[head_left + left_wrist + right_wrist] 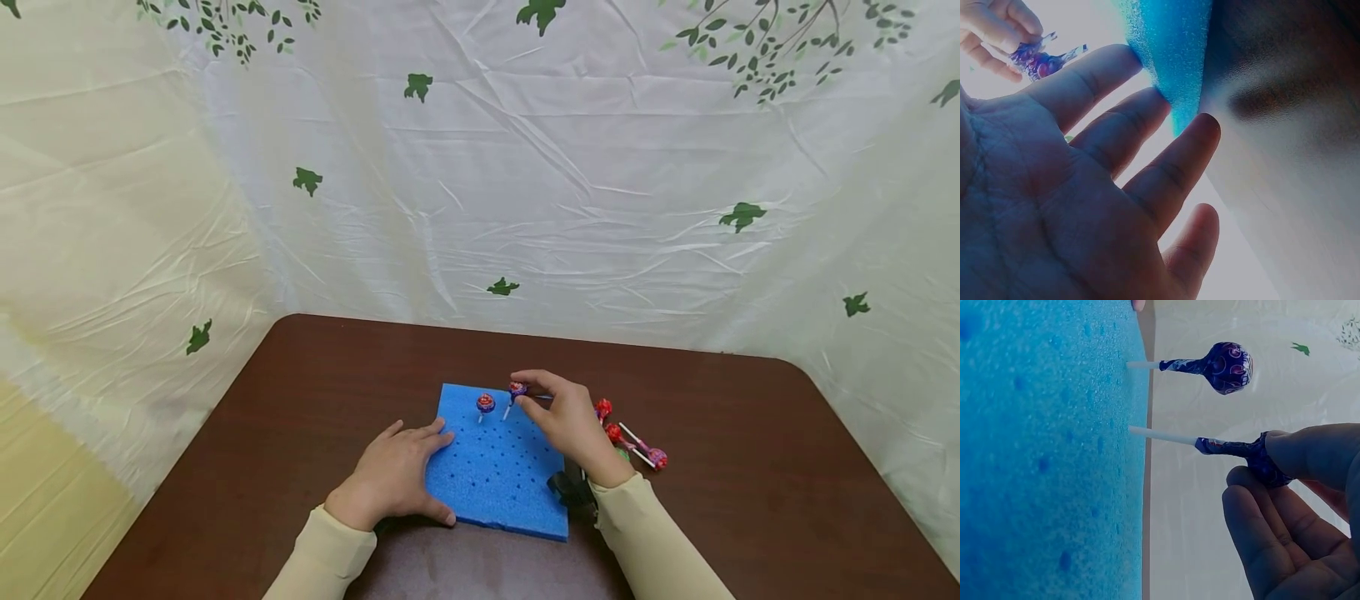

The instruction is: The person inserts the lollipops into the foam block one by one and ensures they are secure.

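Head view: the right grip (pixel 568 421) is pinching a lollipop (pixel 517 389) by its wrapped head, the stick (pixel 1163 435) pointing down at the foam board (pixel 495 492) below; whether it is entering a hole is unclear. Another lollipop (pixel 486 403) is standing in the board, left of that grip. The left grip (pixel 401 471), spread, is touching the board's left side. Loose lollipops (pixel 657 458) are lying on the worktop (pixel 225 500), right of both grips.

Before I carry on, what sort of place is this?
Probably a makeshift, screened-off tabletop workspace: leaf-patterned pale fabric hangs behind and beside a dark brown table, and a perforated blue foam board lies on it with one lollipop standing.
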